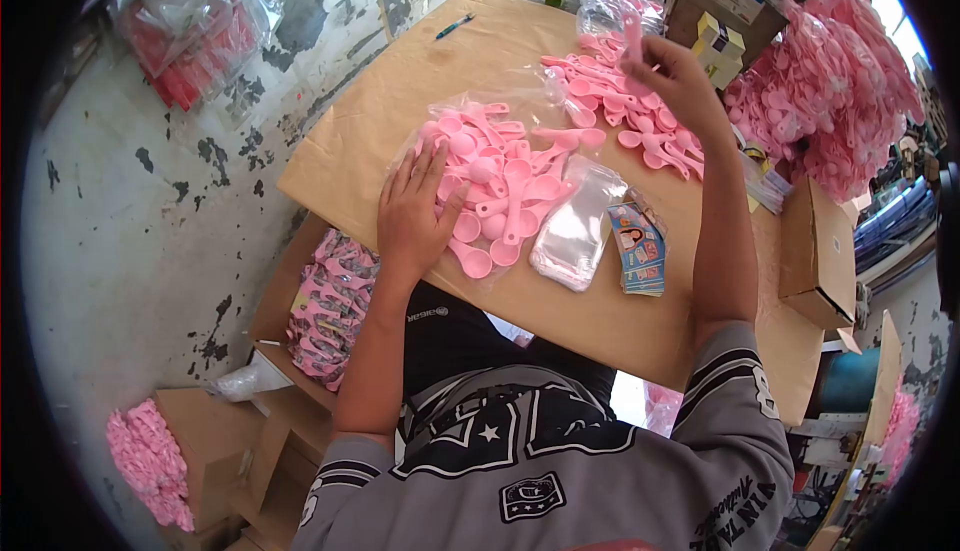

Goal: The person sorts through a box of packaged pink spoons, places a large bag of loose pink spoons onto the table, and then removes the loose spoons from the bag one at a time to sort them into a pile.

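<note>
- Your left hand [418, 213] is lying flat on the near pile of pink spoons [505, 186], fingers spread wide and gripping nothing. The spoons are sitting under and just past your fingertips.
- Your right hand [680, 76] is pinching a single pink spoon [634, 39] in its closed fingers, holding it upright above the far pile [610, 101].
- Clear bags [578, 223] and printed cards [637, 248] are lying on the tabletop [400, 81] between your arms, just beside the near pile.
- A large heap of spoons [830, 81] is crowding the right edge, and a pen [453, 25] is lying well apart.
</note>
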`<state>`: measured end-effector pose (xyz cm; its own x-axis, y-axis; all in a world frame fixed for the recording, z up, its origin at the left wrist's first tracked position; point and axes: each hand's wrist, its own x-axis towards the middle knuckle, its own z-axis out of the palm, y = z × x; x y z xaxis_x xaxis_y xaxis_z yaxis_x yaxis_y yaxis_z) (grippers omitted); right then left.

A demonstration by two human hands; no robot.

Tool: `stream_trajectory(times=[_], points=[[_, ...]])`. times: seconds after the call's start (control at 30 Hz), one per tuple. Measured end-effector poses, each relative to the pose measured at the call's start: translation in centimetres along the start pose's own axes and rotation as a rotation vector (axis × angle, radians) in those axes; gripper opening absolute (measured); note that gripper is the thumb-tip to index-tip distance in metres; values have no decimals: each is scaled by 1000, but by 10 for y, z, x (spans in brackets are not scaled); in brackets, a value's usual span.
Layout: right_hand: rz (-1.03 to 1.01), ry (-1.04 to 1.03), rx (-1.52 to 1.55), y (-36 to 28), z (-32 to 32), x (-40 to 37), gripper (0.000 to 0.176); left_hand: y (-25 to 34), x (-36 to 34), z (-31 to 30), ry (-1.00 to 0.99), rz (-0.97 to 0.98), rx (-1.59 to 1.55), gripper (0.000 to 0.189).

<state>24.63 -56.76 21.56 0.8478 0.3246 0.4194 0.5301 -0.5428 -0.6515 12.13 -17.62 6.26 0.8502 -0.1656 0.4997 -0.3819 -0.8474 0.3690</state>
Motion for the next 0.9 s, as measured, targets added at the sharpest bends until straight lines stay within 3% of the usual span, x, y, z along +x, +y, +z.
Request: stream_trajectory(times=[0.03, 0.07, 0.17, 0.2, 0.3, 0.37, 0.47, 0.57, 0.67, 0.9], points=[[-14, 92, 9, 6, -6, 1, 31, -1, 0, 1, 2, 5, -2, 68], [-27, 109, -146, 18, -19, 3, 34, -2, -1, 1, 0, 7, 3, 67], [32, 130, -201, 3, -25, -7, 36, -2, 1, 3, -1, 9, 4, 66], [-45, 126, -161, -1, -18, -10, 34, -1, 1, 3, -4, 4, 1, 66], [-74, -115, -39, 4, 23, -12, 30, 2, 3, 4, -6, -3, 9, 66], [-58, -339, -161, -20, 48, -15, 26, 2, 4, 4, -16, -3, 6, 67], [-111, -331, -554, 0, 94, -27, 24, -4, 2, 5, -36, -7, -13, 69], [-61, -360, -598, 9, 110, -31, 27, -3, 1, 6, -33, -11, -15, 69], [-152, -316, -448, 6, 103, -35, 27, 0, 2, 4, -23, -6, -4, 68], [-50, -431, -316, -6, 79, -23, 26, 1, 2, 3, -7, 28, 9, 64]])
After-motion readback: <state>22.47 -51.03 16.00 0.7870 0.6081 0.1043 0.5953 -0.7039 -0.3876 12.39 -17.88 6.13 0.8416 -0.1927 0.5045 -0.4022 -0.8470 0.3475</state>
